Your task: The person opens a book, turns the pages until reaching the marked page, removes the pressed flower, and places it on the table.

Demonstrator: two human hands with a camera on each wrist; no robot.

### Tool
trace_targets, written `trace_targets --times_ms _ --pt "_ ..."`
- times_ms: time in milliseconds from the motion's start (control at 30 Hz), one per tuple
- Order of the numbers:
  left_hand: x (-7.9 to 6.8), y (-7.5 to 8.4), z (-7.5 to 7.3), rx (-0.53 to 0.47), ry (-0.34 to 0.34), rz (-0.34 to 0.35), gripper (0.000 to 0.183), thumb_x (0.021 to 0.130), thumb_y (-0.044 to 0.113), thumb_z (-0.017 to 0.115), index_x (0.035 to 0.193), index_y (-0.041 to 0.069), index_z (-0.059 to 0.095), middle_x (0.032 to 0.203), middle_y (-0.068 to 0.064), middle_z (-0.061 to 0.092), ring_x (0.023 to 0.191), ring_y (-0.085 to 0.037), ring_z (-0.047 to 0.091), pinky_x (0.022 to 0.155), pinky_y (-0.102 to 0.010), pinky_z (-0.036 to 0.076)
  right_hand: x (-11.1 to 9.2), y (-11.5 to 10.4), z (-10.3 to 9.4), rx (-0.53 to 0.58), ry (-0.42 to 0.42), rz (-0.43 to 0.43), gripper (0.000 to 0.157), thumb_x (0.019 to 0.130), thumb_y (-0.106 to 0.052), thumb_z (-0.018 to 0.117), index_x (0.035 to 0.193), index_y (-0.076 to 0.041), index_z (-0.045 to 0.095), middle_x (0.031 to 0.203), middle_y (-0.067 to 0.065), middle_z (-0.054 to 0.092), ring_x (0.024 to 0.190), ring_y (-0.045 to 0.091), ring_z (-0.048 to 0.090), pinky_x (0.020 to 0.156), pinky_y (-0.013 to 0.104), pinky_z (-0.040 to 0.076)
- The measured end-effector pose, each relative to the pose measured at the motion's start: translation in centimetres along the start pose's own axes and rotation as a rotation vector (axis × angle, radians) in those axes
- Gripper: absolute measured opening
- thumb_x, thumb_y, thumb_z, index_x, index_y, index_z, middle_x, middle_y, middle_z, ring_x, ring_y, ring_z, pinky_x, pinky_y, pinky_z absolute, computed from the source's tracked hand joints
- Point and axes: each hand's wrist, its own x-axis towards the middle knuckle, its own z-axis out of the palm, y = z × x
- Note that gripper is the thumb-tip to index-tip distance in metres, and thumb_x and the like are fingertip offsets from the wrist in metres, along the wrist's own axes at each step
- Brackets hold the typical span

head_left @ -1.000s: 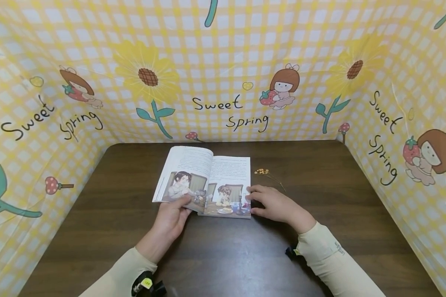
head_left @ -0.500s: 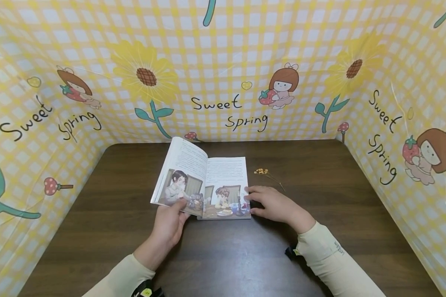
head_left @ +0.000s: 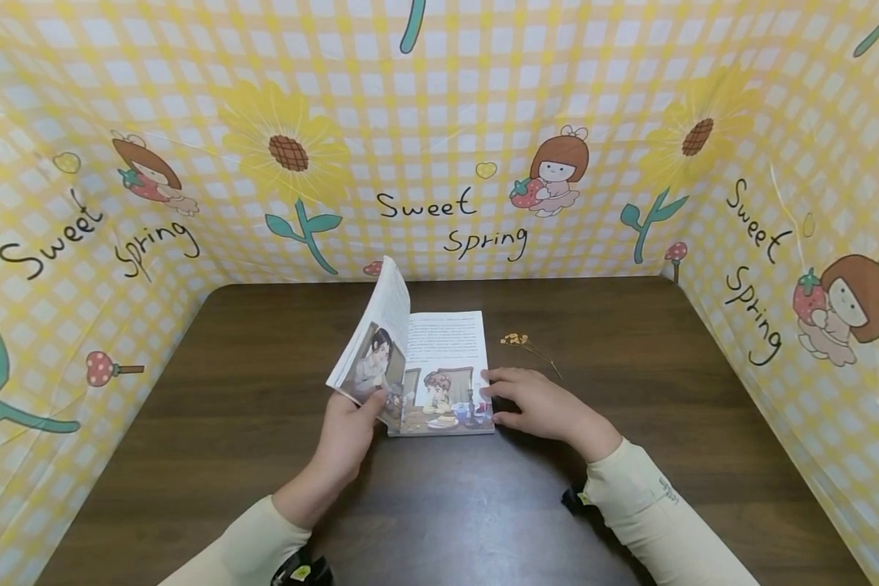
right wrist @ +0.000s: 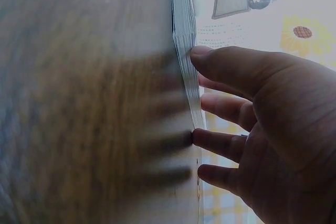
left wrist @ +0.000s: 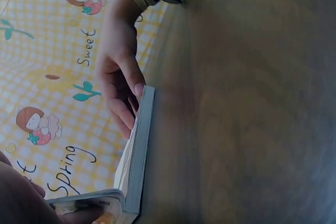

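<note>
An illustrated book (head_left: 445, 335) lies open on the dark wooden table (head_left: 593, 317). Its right half is flat, while the left part (head_left: 381, 325) stands raised at a steep tilt. My left hand (head_left: 346, 435) grips the lower corner of that raised part, thumb on the picture page and fingers behind it. At the right edge of the book rests my right hand (head_left: 545, 407). In the right wrist view, the right hand's fingers (right wrist: 226, 108) are spread, with tips touching or close beside the page edges (right wrist: 184, 40).
A small dried yellow flower sprig (head_left: 516, 338) lies behind the right hand, to the right of the book. Yellow checked cloth (head_left: 439, 106) with printed figures walls the table at the back and both sides.
My left hand has lifted the left part of the book, swinging it up from nearly flat toward the right. My right hand has stayed at the right edge.
</note>
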Motion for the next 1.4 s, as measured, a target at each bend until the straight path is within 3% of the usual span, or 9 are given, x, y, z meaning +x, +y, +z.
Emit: trace_targets --times_ms 167,400,500,567,633,733,767,1167,1400 --pt "0.1 0.5 0.4 0.232 -0.068 0.106 0.039 0.099 -0.001 0.059 0.137 -0.007 0.055 0.125 -0.025 0.068 0.11 -0.025 0.064 0.087 -0.021 0.053 0.0 0.0 -0.1 0.004 0.002 -0.002 0.044 0.097 -0.03 0.072 0.137 -0.012 0.066 0.155 0.008 0.051 0.143 0.03 0.048 0.117 0.052 0.036" --pt "0.1 0.8 1.7 0.506 -0.169 0.244 0.037 0.096 0.002 0.064 0.132 -0.001 0.061 0.097 -0.018 0.07 0.067 -0.012 0.058 0.053 -0.023 0.048 0.0 0.0 -0.2 0.012 0.007 -0.008 0.044 0.097 -0.029 0.072 0.136 -0.012 0.066 0.155 0.008 0.051 0.142 0.029 0.048 0.117 0.05 0.038" --pt "0.4 0.8 2.1 0.592 -0.227 0.305 0.053 0.094 0.0 0.063 0.145 0.011 0.057 0.111 -0.012 0.069 0.057 -0.007 0.045 0.049 -0.023 0.042 0.1 0.1 -0.1 0.02 0.012 -0.013 0.044 0.096 -0.029 0.073 0.136 -0.012 0.067 0.154 0.008 0.051 0.142 0.029 0.048 0.116 0.05 0.038" --pt "0.6 0.8 2.3 0.634 -0.272 0.337 0.064 0.092 -0.003 0.063 0.151 0.018 0.052 0.127 -0.008 0.067 0.066 -0.008 0.053 0.058 -0.027 0.049 0.1 0.1 0.1 0.021 0.02 -0.016 0.043 0.096 -0.029 0.073 0.135 -0.012 0.067 0.154 0.008 0.052 0.141 0.029 0.049 0.116 0.05 0.039" --pt "0.9 0.8 2.6 0.676 -0.31 0.375 0.076 0.09 -0.004 0.064 0.157 0.025 0.043 0.147 -0.001 0.058 0.095 -0.011 0.066 0.082 -0.033 0.057 0.2 0.3 0.2 0.016 0.03 -0.017 0.043 0.095 -0.03 0.074 0.134 -0.013 0.068 0.153 0.007 0.053 0.14 0.028 0.05 0.115 0.049 0.041" --pt "1.1 0.7 3.0 0.733 -0.372 0.421 0.079 0.089 -0.002 0.067 0.159 0.022 0.04 0.16 0.0 0.045 0.143 -0.018 0.045 0.116 -0.044 0.04 0.2 0.6 0.2 0.015 0.046 -0.002 0.042 0.094 -0.032 0.075 0.132 -0.015 0.069 0.151 0.005 0.055 0.139 0.026 0.052 0.114 0.048 0.042" --pt "1.1 0.7 3.1 0.754 -0.392 0.431 0.078 0.089 -0.001 0.068 0.159 0.021 0.04 0.161 -0.001 0.044 0.147 -0.023 0.042 0.119 -0.047 0.036 0.2 0.6 0.2 0.016 0.053 0.004 0.041 0.094 -0.032 0.075 0.131 -0.015 0.069 0.15 0.005 0.056 0.138 0.025 0.053 0.114 0.047 0.042" --pt "1.2 0.3 4.8 1.04 -0.524 0.469 0.068 0.095 0.019 0.071 0.157 0.025 0.043 0.162 -0.005 0.04 0.149 -0.048 0.031 0.118 -0.063 0.03 0.3 0.9 -0.7 -0.073 0.291 0.179 0.033 0.096 -0.028 0.072 0.126 -0.013 0.072 0.14 0.009 0.064 0.129 0.03 0.061 0.106 0.054 0.048" --pt "1.2 0.1 5.3 1.195 -0.569 0.49 0.062 0.097 0.024 0.068 0.155 0.029 0.047 0.16 -0.004 0.043 0.148 -0.048 0.033 0.116 -0.066 0.031 0.3 0.8 -0.9 -0.063 0.302 0.205 0.034 0.097 -0.028 0.071 0.128 -0.013 0.071 0.142 0.009 0.062 0.132 0.033 0.059 0.107 0.055 0.047"
